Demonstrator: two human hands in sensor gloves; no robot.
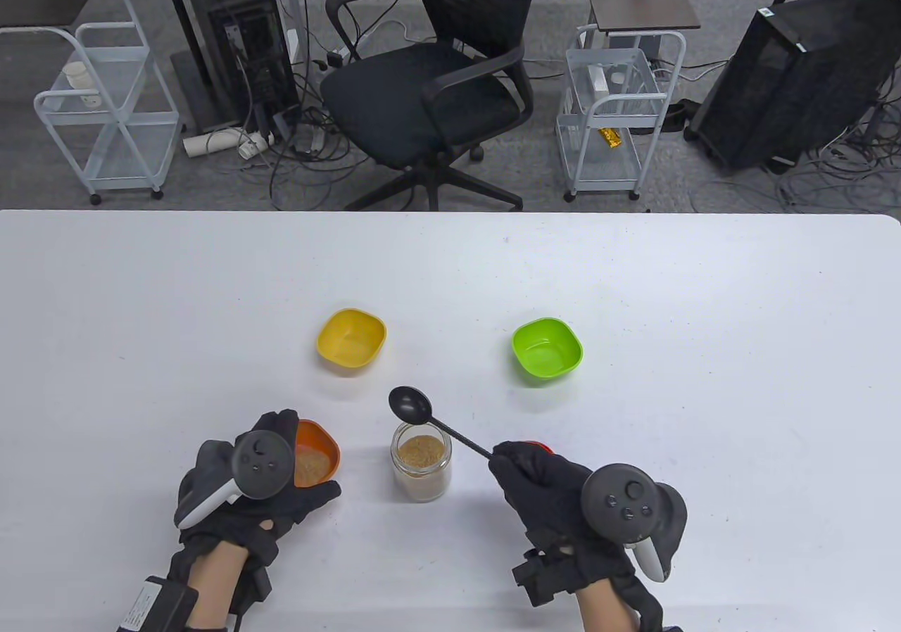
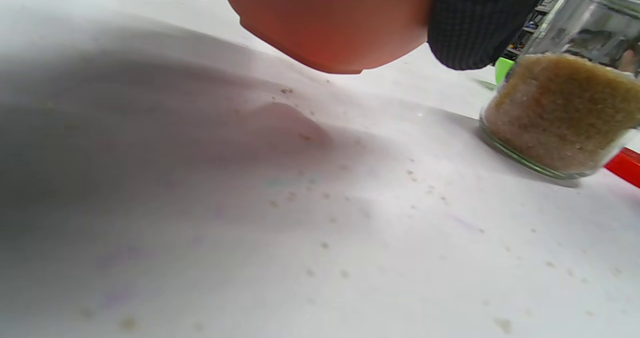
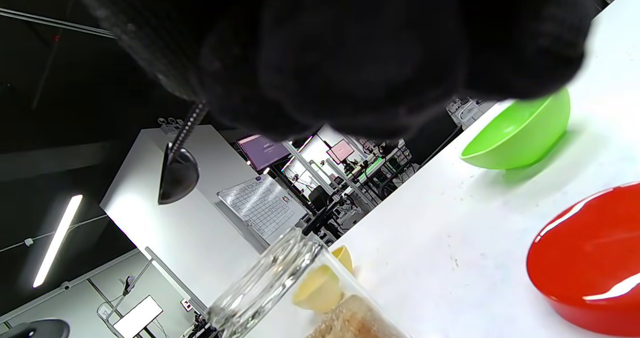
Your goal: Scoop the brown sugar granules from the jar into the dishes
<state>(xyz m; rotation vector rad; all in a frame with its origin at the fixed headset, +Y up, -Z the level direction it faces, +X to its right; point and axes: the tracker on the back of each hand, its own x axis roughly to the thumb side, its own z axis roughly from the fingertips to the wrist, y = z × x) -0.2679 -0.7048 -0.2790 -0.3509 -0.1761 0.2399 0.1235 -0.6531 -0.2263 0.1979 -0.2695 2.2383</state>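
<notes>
Orange dish (image 1: pixel 315 454) near left already has sugar in it; left hand (image 1: pixel 243 488) grips it, lifted off the bench (image 1: pixel 633 273). Right hand (image 1: pixel 563 495) pinches the black spoon (image 1: pixel 436 417), its empty bowl held over the jar (image 1: pixel 421 468), about half full. Yellow dish (image 1: pixel 351 340) and green dish (image 1: pixel 547 350) look empty; red dish (image 3: pixel 590 263) too, mostly hidden. Roughly one of four done.

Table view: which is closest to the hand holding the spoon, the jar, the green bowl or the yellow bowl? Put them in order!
From the right hand:
1. Jar, just to its left.
2. Green bowl, farther back on the table.
3. Yellow bowl, back and far left.
</notes>
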